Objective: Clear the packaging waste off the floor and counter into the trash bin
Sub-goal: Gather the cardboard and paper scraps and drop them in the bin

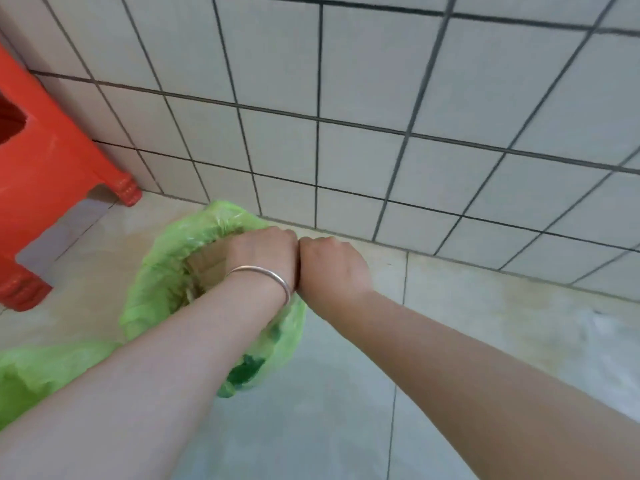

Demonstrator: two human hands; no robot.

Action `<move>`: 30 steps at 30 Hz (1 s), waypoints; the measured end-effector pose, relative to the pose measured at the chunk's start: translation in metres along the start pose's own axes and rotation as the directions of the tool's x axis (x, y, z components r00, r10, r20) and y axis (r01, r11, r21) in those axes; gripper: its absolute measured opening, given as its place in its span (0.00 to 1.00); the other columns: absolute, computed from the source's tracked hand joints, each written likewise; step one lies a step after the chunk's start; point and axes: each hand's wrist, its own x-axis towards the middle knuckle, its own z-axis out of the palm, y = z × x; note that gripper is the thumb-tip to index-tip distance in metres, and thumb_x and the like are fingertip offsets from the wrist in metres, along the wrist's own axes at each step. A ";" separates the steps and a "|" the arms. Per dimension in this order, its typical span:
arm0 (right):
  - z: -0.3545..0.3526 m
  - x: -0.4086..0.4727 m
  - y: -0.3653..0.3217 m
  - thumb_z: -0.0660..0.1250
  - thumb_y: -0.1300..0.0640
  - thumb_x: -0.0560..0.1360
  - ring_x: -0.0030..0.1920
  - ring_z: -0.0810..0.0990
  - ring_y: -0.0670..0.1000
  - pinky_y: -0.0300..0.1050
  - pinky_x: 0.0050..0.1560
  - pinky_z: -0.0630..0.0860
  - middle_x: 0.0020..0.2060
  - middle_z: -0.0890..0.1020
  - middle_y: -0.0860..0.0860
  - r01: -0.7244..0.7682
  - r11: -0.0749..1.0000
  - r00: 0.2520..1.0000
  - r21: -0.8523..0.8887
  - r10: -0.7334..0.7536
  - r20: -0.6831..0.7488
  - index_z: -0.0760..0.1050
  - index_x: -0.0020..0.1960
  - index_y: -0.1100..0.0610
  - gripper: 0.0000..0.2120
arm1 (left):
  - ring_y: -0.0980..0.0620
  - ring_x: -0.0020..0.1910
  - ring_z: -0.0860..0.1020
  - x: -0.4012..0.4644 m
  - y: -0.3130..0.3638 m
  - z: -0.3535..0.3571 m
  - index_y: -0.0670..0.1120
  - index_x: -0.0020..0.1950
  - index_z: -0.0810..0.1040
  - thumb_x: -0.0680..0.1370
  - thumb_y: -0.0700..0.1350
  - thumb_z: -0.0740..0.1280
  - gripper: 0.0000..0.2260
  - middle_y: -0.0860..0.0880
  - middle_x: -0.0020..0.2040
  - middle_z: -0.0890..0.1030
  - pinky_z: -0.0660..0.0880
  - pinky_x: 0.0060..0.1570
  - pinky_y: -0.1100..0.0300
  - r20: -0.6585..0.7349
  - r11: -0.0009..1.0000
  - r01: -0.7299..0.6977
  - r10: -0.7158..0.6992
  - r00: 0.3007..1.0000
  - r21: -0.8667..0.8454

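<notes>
Forearms reach forward and down from the bottom of the view, meeting side by side over a trash bin lined with a green plastic bag (162, 271) standing on the pale floor tiles (346, 393); the left hand (263, 252), a silver bangle (266, 277) on its wrist, curls knuckles-up over the bin's far rim, and the right hand (330, 265) is curled beside it, the two touching; the fingers of both fold under and out of sight, so whether they pinch the liner, press waste down, or hold nothing cannot be told; inside the bin's mouth, just left of and below the left hand, lies something tan, possibly crumpled packaging, too blurred to name; more green plastic (45, 368) lies at the lower left; a red plastic stool (52, 174) stands further left, and beyond everything rises a white tiled wall (415, 98). Judged from this, the step is settling waste into the bin or tidying its liner; doing it well means keeping the liner's edge folded over the rim while pushing straight down, gently, so the thin plastic does not tear or slip inside.
</notes>
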 end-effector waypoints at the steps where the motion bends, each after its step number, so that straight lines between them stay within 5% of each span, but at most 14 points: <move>1: -0.012 -0.017 0.022 0.56 0.63 0.76 0.52 0.79 0.60 0.44 0.39 0.64 0.52 0.81 0.56 -0.049 0.997 0.998 0.056 0.051 -0.040 0.74 0.55 0.59 0.11 | 0.44 0.57 0.79 -0.007 0.024 -0.011 0.49 0.58 0.75 0.77 0.42 0.57 0.13 0.47 0.58 0.79 0.68 0.42 0.57 -0.016 0.999 -0.054 0.054 0.998 -0.008; 6: -0.058 -0.134 0.150 0.54 0.56 0.78 0.50 0.79 0.61 0.43 0.39 0.63 0.49 0.82 0.57 -0.267 0.929 0.929 0.255 0.318 -0.187 0.76 0.53 0.56 0.13 | 0.42 0.55 0.79 -0.060 0.180 -0.053 0.50 0.55 0.74 0.75 0.43 0.56 0.12 0.48 0.55 0.79 0.71 0.43 0.55 -0.126 0.920 -0.383 0.372 0.920 -0.080; 14: -0.074 -0.376 0.363 0.54 0.57 0.77 0.48 0.79 0.62 0.44 0.38 0.65 0.48 0.82 0.59 -0.568 0.728 0.743 0.384 0.654 -0.142 0.77 0.51 0.58 0.14 | 0.44 0.51 0.79 -0.184 0.474 -0.066 0.52 0.52 0.74 0.73 0.43 0.57 0.11 0.51 0.53 0.79 0.71 0.42 0.57 -0.040 0.718 -0.686 0.687 0.726 -0.115; 22: -0.037 -0.560 0.511 0.55 0.56 0.76 0.51 0.78 0.60 0.44 0.39 0.66 0.48 0.82 0.58 -0.665 0.473 0.560 0.578 0.828 -0.034 0.78 0.49 0.58 0.13 | 0.43 0.54 0.78 -0.306 0.685 -0.026 0.51 0.54 0.72 0.74 0.43 0.57 0.11 0.48 0.54 0.80 0.71 0.45 0.56 0.090 0.659 -0.733 0.751 0.654 -0.168; 30: 0.022 -0.620 0.564 0.55 0.54 0.77 0.51 0.79 0.57 0.44 0.39 0.68 0.48 0.83 0.55 -0.684 0.260 0.449 0.682 0.886 0.113 0.79 0.52 0.51 0.14 | 0.47 0.54 0.79 -0.335 0.753 0.018 0.57 0.57 0.75 0.74 0.44 0.57 0.15 0.53 0.54 0.81 0.76 0.52 0.55 0.214 0.642 -0.717 0.767 0.605 -0.272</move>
